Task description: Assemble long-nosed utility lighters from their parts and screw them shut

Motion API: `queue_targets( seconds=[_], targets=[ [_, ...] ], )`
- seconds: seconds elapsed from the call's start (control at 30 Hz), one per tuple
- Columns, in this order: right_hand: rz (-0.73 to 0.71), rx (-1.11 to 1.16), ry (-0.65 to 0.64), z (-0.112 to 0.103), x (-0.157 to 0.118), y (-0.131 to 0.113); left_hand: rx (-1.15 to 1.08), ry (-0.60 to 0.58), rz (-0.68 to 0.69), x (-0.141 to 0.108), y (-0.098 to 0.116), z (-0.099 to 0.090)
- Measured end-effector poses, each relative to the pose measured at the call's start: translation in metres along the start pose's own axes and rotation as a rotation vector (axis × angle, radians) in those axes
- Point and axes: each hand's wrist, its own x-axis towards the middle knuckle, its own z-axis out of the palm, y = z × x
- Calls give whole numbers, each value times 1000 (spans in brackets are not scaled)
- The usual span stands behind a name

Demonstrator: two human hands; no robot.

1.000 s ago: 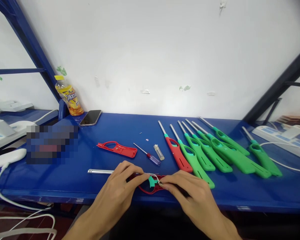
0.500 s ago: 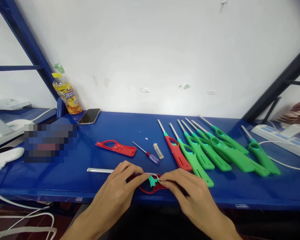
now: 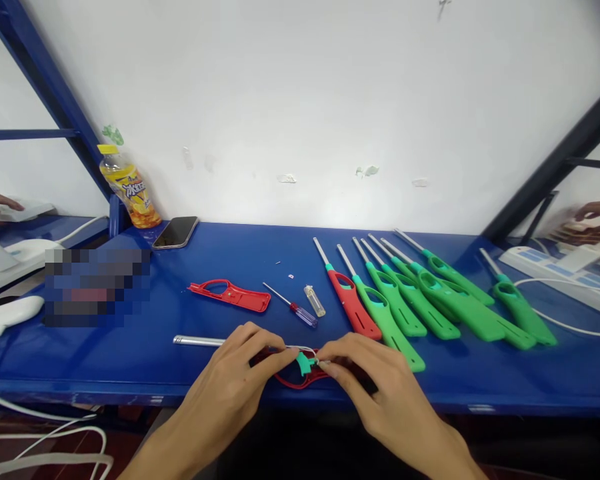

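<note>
At the front edge lies an opened red lighter [image 3: 295, 385] with a metal tube [image 3: 200, 341] pointing left. My left hand [image 3: 235, 373] is closed over the lighter where the tube meets the handle, its thumb tip against a green trigger [image 3: 305, 363]. My right hand [image 3: 380, 373] pinches at the trigger's right end, where a thin white wire [image 3: 307, 349] curves into the fingertips; the exact grip point is hidden. Beyond the hands lie a loose red half shell [image 3: 235, 297], a screwdriver [image 3: 305, 315] with a purple handle and a small clear fuel tank [image 3: 315, 301].
Several green lighters [image 3: 445, 327] and one red lighter [image 3: 353, 307] lie at the right. Tiny parts [image 3: 291, 276] rest mid-table. A phone [image 3: 177, 233] and a drink bottle [image 3: 130, 190] stand back left; power strips and cables flank the blue table [image 3: 230, 253]. Other people's hands [image 3: 0, 202] show at both sides.
My hands keep almost the same hold on the lighter and trigger. The view has shifted slightly, and another person's hand has come into sight at the far left.
</note>
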Motion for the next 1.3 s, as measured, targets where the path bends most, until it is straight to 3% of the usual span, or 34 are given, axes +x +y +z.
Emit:
queue_targets(
  seconds=[0.6, 0.93, 1.13, 1.3],
  targets=[
    [-65, -26, -7, 1, 0, 5, 0, 13, 5, 0, 0, -1],
    [53, 57, -15, -6, 6, 3, 0, -16, -14, 1, 3, -3],
    [9, 60, -18, -6, 8, 0, -44, -13, -50, 4, 13, -7],
    [-22, -41, -43, -6, 5, -3, 32, 9, 15, 5, 14, -5]
  ],
)
